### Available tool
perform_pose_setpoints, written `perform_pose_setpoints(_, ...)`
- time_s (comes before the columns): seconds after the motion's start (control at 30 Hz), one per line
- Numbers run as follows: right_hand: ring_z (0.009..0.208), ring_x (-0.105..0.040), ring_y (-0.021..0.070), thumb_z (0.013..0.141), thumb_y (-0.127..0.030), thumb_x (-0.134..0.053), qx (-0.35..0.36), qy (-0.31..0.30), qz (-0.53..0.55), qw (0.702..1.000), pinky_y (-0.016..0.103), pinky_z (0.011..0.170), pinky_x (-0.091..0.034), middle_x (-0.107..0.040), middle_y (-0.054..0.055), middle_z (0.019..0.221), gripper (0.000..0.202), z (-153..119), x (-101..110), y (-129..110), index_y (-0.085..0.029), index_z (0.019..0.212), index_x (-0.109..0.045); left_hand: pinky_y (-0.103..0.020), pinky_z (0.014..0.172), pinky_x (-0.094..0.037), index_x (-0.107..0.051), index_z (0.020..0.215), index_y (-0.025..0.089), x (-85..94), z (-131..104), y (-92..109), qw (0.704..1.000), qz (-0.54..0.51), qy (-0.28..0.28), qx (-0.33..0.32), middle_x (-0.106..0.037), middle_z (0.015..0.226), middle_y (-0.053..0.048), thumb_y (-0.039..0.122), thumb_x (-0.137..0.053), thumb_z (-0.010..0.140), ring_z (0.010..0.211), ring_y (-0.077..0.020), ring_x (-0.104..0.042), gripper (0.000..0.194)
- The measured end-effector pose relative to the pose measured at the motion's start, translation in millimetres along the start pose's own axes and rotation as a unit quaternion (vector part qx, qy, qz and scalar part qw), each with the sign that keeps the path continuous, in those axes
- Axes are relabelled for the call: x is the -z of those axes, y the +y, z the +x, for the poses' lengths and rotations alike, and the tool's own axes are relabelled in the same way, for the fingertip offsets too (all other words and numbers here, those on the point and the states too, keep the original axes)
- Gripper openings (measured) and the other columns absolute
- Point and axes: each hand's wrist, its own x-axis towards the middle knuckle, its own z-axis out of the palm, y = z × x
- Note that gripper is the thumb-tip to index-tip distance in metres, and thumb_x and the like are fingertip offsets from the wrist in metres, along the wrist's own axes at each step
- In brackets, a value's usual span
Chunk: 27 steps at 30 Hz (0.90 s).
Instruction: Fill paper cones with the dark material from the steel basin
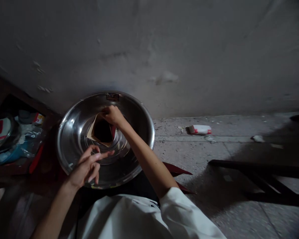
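A wide, shiny metal basin (pixel 71 146) stands before me against the wall. Inside it, an open-topped paper bag (pixel 91 131), tan at the rim with some dark red on its side, shows a dark interior. The far edge of this bag is pinched by my right hand (pixel 112 116), whose arm reaches across the basin. My left hand (pixel 89 166) hovers over the near left side of the basin, below the bag and apart from it. Its fingers are spread and partly bent, with nothing between them. What lies in the bag is too dark to make out.
At the left, a dark red shelf or cabinet (pixel 37 156) holds clear plastic bags (pixel 31 137) and a blue container (pixel 13 154). A white and red box (pixel 200 129) lies on the floor near the wall (pixel 189 66). A dark wooden stool (pixel 264 169) is at the right.
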Motion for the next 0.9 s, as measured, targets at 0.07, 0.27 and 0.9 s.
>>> perform_pose_setpoints(0.07,0.111,-0.069,0.0258,0.09,-0.016,-0.055,0.002,0.004,-0.004,1.0,0.031,0.093,-0.052,-0.074,0.014,0.119,0.032,1,-1,-1,-0.015,0.114,-0.076,-0.02,0.035,-0.043,-0.037,0.099,0.025,1.9,7,26,0.993,0.067,0.039,-0.092,-0.069,0.129,-0.011,0.04,-0.076,0.078,0.032,-0.0011,-0.044,0.047)
perform_pose_setpoints(0.27,0.109,-0.07,0.0227,0.088,-0.015,-0.057,-0.007,0.007,-0.001,1.0,0.028,0.092,-0.052,-0.075,0.013,0.117,0.033,3,-3,0,-0.016,0.116,-0.075,-0.015,0.038,-0.034,-0.04,0.097,0.023,19.3,73,55,0.942,0.238,0.154,-0.182,-0.077,0.091,-0.003,0.032,-0.079,0.073,0.034,-0.0035,-0.047,0.047)
perform_pose_setpoints(0.9,0.102,-0.071,0.0209,0.087,-0.013,-0.057,0.011,0.005,0.025,1.0,0.025,0.088,-0.051,-0.077,0.011,0.11,0.032,6,6,1,-0.016,0.111,-0.077,-0.027,0.084,-0.058,-0.061,0.119,0.02,4.3,82,41,0.795,0.453,0.197,-0.352,-0.073,0.119,-0.008,0.009,-0.043,0.093,0.099,-0.0164,-0.072,0.033)
